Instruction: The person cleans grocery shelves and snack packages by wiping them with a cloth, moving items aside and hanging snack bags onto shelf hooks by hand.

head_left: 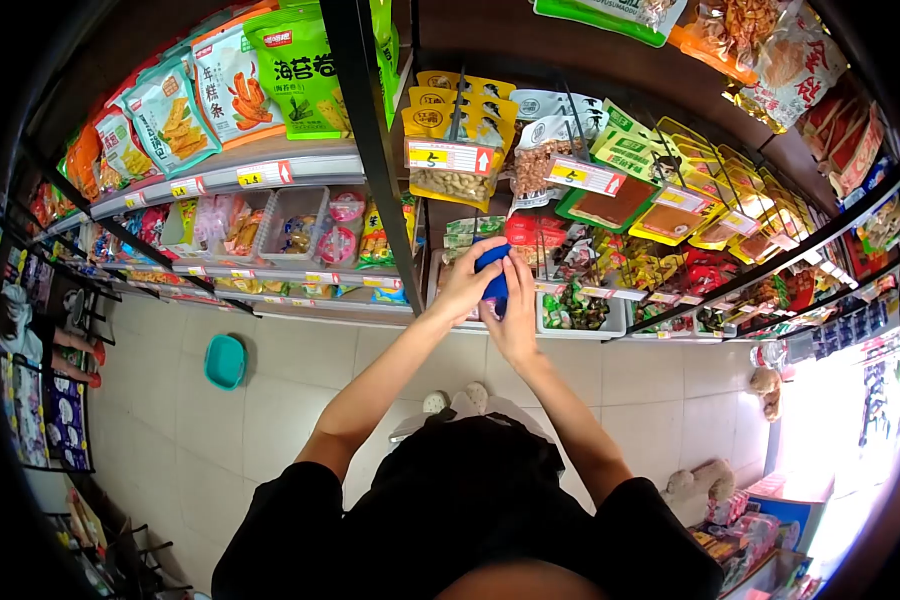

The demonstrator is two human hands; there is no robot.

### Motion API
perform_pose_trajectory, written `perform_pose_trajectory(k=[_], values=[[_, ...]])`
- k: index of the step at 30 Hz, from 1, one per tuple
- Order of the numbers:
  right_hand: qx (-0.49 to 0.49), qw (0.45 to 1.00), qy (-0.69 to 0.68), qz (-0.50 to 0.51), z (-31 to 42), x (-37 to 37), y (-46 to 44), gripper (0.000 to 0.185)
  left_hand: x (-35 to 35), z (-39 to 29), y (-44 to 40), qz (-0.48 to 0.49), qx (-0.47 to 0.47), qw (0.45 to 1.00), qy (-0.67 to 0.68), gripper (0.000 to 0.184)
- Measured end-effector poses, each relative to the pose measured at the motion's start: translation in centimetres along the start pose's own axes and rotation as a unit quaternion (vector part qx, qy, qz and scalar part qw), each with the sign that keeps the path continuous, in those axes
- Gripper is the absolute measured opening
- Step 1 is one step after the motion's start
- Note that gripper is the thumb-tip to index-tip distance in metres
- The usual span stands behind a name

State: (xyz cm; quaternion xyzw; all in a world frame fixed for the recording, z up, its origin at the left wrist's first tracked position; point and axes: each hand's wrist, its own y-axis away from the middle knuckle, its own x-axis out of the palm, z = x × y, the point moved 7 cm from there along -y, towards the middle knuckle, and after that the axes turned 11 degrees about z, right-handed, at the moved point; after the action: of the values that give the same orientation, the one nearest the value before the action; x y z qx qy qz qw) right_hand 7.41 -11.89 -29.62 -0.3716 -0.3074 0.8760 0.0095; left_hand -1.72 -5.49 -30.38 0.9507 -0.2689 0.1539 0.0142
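Observation:
Both of my hands meet at the shelf front, around a dark blue item (494,272) that looks soft, like a cloth. My left hand (465,283) has its fingers wrapped round the item's left side. On the right side, my right hand (512,310) presses its fingers against the same item. Much of the blue item is hidden by the fingers. Just behind the hands are small packaged snacks, with a red packet (536,231) close by. A white bin of green-wrapped sweets (575,308) stands to the right of my right hand.
Hanging snack bags (455,185) with price tags are above the hands. A black shelf post (375,150) rises to their left. A teal basin (225,362) sits on the tiled floor at the left. Another person's legs (75,345) show at the far left.

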Motion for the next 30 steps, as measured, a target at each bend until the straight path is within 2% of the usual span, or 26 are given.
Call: perform_pose_trajectory(k=[2,3,4,6,8,9,10,11,12,13,14,15,16,18,19,20,22,23,24,26,27,28,30], values=[[0.026,0.999,-0.029,0.014,-0.5,-0.5,0.2,0.087,-0.5,0.2,0.3,0.039,-0.044,0.998,-0.002,0.040],[0.025,0.999,0.001,0.035,-0.5,-0.8,0.0,0.086,-0.8,0.2,0.2,0.063,-0.052,0.997,0.011,0.043],[0.024,0.998,0.032,0.057,-0.5,-0.9,-0.2,0.086,-1.3,0.1,0.1,0.064,-0.054,0.996,0.011,0.043],[0.055,0.996,0.009,0.064,-1.3,-0.8,-0.2,0.087,-1.7,1.1,0.0,0.057,-0.128,0.987,0.079,0.043],[0.129,0.980,-0.083,0.123,-3.4,0.2,0.1,0.086,-2.8,1.9,-0.9,0.034,-0.121,0.991,0.039,0.046],[0.096,0.991,-0.063,0.070,-2.9,-0.6,-0.3,0.069,-3.5,2.0,-1.2,0.011,-0.152,0.988,-0.020,0.051],[0.094,0.992,-0.060,0.066,-3.4,-0.4,-0.2,0.069,-4.5,2.2,-1.5,-0.013,-0.181,0.980,-0.079,0.056],[0.167,0.972,-0.161,0.039,-5.4,0.0,0.6,0.059,-6.0,2.9,-2.7,-0.025,-0.126,0.977,-0.168,0.064],[0.237,0.936,-0.260,0.012,-7.4,0.8,1.7,0.049,-8.6,3.7,-4.6,-0.080,-0.033,0.944,-0.318,0.067],[0.243,0.942,-0.230,0.023,-8.2,1.0,2.3,0.040,-8.3,0.7,-4.8,-0.135,0.058,0.909,-0.390,0.068],[0.241,0.943,-0.228,0.022,-8.8,1.1,3.2,0.040,-7.7,-2.2,-4.7,-0.189,0.149,0.858,-0.455,0.070],[0.262,0.922,-0.283,0.034,-9.2,1.4,3.7,0.037,-8.6,-2.5,-5.7,-0.211,0.195,0.852,-0.439,0.073],[0.281,0.897,-0.338,0.047,-9.1,1.4,3.8,0.034,-9.6,-2.1,-6.6,-0.267,0.190,0.834,-0.445,0.070],[0.288,0.892,-0.342,0.059,-8.4,0.8,3.9,0.030,-11.0,-1.7,-9.1,-0.280,0.133,0.821,-0.480,0.073],[0.285,0.889,-0.354,0.053,-7.9,0.5,3.7,0.030,-11.0,-2.3,-9.7,-0.302,0.169,0.816,-0.463,0.077],[0.282,0.885,-0.367,0.048,-7.7,0.3,3.7,0.031,-10.9,-3.5,-9.8,-0.354,0.253,0.774,-0.460,0.069],[0.281,0.888,-0.359,0.059,-7.6,0.0,3.8,0.031,-15.6,1.6,-14.0,-0.325,0.196,0.716,-0.585,0.059],[0.283,0.889,-0.357,0.054,-7.2,-0.4,3.7,0.031,-17.1,3.7,-15.4,-0.278,0.093,0.813,-0.503,0.053],[0.285,0.889,-0.356,0.048,-7.0,-0.6,3.7,0.031,-16.0,3.0,-14.4,-0.277,0.089,0.813,-0.504,0.053],[0.295,0.887,-0.351,0.045,-7.4,-0.8,4.1,0.031,-13.0,-1.4,-10.5,-0.361,0.182,0.790,-0.461,0.051],[0.293,0.886,-0.357,0.042,-7.2,-1.2,4.1,0.034,-13.4,-1.3,-9.8,-0.382,0.240,0.811,-0.372,0.057],[0.290,0.885,-0.361,0.039,-7.0,-1.6,4.0,0.037,-13.3,-1.0,-9.3,-0.381,0.238,0.812,-0.373,0.057],[0.282,0.889,-0.358,0.047,-6.5,-2.4,3.8,0.040,-13.0,0.5,-8.9,-0.286,0.145,0.899,-0.298,0.052]])
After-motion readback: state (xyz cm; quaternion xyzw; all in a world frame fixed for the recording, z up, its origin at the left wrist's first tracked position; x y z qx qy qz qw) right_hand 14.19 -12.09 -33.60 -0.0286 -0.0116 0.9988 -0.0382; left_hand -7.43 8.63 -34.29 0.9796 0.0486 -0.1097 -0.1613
